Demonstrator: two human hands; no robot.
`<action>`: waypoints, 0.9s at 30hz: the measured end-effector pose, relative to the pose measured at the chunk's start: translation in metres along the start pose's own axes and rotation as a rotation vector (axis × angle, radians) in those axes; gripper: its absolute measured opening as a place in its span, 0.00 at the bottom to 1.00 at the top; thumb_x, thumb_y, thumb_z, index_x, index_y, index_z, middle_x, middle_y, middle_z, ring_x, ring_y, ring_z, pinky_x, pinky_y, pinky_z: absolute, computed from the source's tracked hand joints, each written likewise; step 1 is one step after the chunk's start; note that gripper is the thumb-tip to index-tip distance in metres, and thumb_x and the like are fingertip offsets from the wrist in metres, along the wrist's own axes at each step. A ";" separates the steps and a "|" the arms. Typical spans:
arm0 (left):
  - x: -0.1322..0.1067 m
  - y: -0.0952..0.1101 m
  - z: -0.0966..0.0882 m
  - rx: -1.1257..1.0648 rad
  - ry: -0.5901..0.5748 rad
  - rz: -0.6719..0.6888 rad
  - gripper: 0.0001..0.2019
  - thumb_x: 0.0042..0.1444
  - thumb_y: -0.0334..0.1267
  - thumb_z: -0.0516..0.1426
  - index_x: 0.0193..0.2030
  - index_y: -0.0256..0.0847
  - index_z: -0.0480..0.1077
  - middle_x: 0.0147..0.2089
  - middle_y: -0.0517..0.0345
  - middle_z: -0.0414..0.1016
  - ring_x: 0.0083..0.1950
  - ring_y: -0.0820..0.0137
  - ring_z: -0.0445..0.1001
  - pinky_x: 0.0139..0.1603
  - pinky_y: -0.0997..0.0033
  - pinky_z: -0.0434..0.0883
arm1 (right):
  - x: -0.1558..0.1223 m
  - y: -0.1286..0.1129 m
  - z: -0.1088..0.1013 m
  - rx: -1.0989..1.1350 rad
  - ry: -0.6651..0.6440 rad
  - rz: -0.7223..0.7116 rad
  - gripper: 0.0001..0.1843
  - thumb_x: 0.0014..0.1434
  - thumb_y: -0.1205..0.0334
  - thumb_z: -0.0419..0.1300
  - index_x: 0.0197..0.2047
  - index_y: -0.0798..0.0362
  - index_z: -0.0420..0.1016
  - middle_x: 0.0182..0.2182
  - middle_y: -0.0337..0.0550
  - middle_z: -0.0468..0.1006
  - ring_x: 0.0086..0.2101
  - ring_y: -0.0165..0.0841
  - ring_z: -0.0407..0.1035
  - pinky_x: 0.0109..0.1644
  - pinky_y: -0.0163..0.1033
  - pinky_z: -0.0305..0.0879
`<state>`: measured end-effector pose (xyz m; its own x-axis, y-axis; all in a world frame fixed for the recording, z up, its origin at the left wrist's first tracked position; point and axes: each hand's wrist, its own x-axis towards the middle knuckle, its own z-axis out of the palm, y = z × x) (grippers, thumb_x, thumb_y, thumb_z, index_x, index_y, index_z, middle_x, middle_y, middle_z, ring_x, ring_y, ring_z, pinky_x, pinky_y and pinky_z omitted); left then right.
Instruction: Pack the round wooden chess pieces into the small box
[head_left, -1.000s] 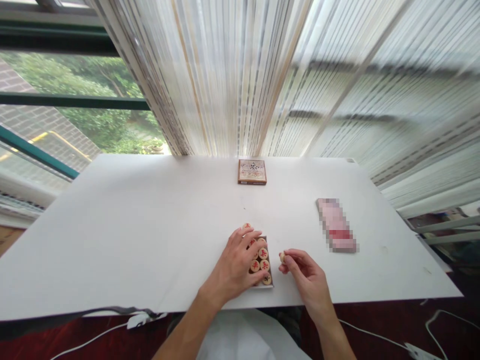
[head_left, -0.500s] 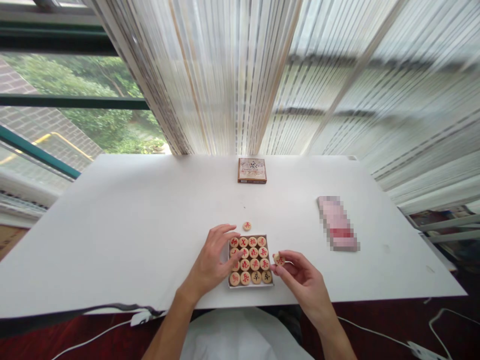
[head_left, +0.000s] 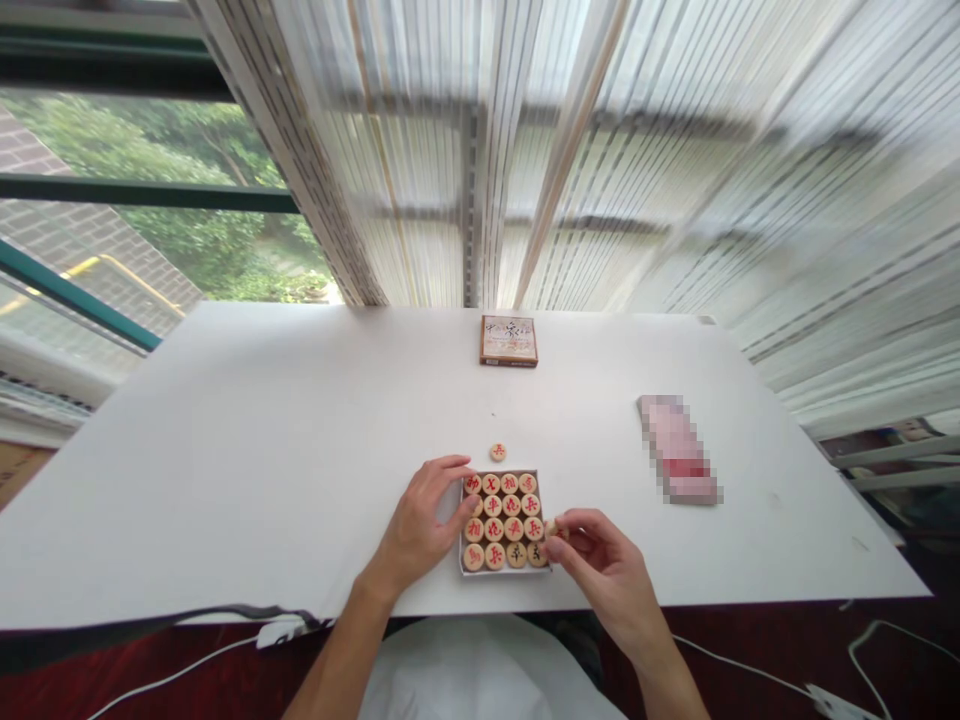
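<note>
A shallow box holds rows of round wooden Chinese chess pieces, most with red characters and black ones in the nearest row. My left hand rests at the box's left side, fingers apart, its thumb and fingertips over the leftmost pieces. Just off the box's right edge, my right hand pinches one chess piece between thumb and fingers, partly covering its face. Another red-marked piece lies alone on the table beyond the box's far edge.
The box lid with printed characters lies near the far edge of the white table. A pink, blurred-out object lies to the right. White cables and power strips are below the near edge; striped curtains hang behind.
My right hand has brought its piece slightly left, closer to the box's right edge, and tilted it. My left thumb has drawn back a little toward the left column.
</note>
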<state>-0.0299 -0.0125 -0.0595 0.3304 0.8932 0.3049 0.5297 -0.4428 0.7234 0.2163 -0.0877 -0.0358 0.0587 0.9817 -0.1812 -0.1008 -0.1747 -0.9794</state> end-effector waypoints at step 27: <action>0.001 0.003 0.000 0.008 0.000 -0.006 0.11 0.66 0.38 0.57 0.54 0.46 0.71 0.59 0.50 0.72 0.61 0.60 0.71 0.63 0.52 0.71 | -0.017 -0.006 0.021 -0.473 -0.028 -0.070 0.11 0.67 0.52 0.60 0.43 0.48 0.78 0.37 0.44 0.82 0.36 0.37 0.77 0.41 0.37 0.74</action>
<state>-0.0279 -0.0134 -0.0569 0.3271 0.8960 0.3003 0.5377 -0.4378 0.7206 0.1946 -0.1018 -0.0248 0.0215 0.9929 -0.1173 0.3660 -0.1170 -0.9232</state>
